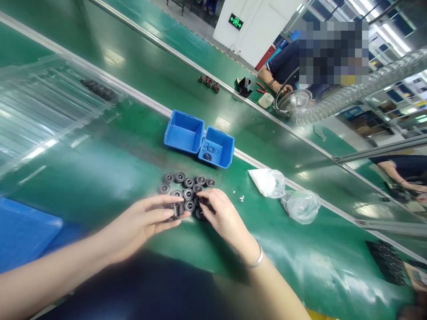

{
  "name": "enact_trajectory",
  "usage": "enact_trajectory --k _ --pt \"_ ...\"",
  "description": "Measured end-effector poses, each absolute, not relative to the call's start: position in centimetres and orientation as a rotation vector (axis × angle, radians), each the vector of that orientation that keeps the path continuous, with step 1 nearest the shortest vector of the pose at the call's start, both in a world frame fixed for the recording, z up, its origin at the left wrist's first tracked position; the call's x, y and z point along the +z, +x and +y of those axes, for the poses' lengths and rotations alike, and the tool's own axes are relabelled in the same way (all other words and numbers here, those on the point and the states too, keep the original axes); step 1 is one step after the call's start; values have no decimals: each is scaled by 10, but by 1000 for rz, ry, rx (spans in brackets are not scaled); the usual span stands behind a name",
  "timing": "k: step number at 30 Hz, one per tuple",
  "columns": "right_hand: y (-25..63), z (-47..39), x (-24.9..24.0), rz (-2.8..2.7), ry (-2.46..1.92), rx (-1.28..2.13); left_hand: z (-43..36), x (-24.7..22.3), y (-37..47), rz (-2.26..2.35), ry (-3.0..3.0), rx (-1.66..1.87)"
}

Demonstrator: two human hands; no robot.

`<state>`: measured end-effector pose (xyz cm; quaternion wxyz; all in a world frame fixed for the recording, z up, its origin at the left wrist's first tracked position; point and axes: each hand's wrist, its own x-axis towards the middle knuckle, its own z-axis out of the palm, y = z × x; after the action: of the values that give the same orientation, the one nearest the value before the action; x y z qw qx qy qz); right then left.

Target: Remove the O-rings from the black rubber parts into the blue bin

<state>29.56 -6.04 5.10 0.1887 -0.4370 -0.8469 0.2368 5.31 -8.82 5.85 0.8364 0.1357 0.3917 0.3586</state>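
Several round black parts with ringed tops (188,194) stand in a cluster on the green work surface. My left hand (150,218) is at the cluster's near left, its fingers closed on a dark ribbed cylindrical part (178,210); whether it holds more than one is unclear. At the cluster's right side my right hand (222,215) has thumb and fingers curled in a pinch around a black part (201,201), partly hidden by the fingers. Behind the cluster, a small blue bin (227,155) contains several thin black rings (211,149).
Another blue bin (183,133) adjoins the first. Clear plastic bags (302,206), one with white contents (267,181), lie to the right, near small white pieces (242,198). Clear tubes or trays (50,115) lie left, above a blue container (26,231). A co-worker (283,66) sits across the bench.
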Motion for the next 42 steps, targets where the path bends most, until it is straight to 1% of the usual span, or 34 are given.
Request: enact_trajectory --k 6,9,11,14,18,22,24,25,28,30,35,42 --pt "296 -58 55 -2471 -1228 611 -88 58 52 819 303 751" --pt "294 -58 67 -2339 -1260 615 -87 57 52 815 329 738" --pt "289 -60 75 -2192 -1244 803 -86 56 53 815 348 726" --pt "276 -67 79 -2115 -1097 1151 -86 55 55 827 403 708" --pt "262 -75 71 -2073 -1010 1175 -88 55 56 917 579 704" --pt "269 -73 68 -1733 -1129 1282 -88 57 55 951 597 716" --pt "281 -72 70 -1644 -1224 1235 -86 58 54 932 549 711" --pt "288 -72 71 -1692 -1269 1165 -85 59 54 927 531 713" --pt "305 -78 70 -2031 -1337 893 -84 59 53 924 503 715" --pt "309 -84 65 -2210 -1321 782 -85 59 54 906 499 707" --pt "306 -90 54 -2348 -1279 706 -88 57 57 897 493 683" --pt "305 -84 59 -2509 -1238 638 -88 58 57 902 472 714"
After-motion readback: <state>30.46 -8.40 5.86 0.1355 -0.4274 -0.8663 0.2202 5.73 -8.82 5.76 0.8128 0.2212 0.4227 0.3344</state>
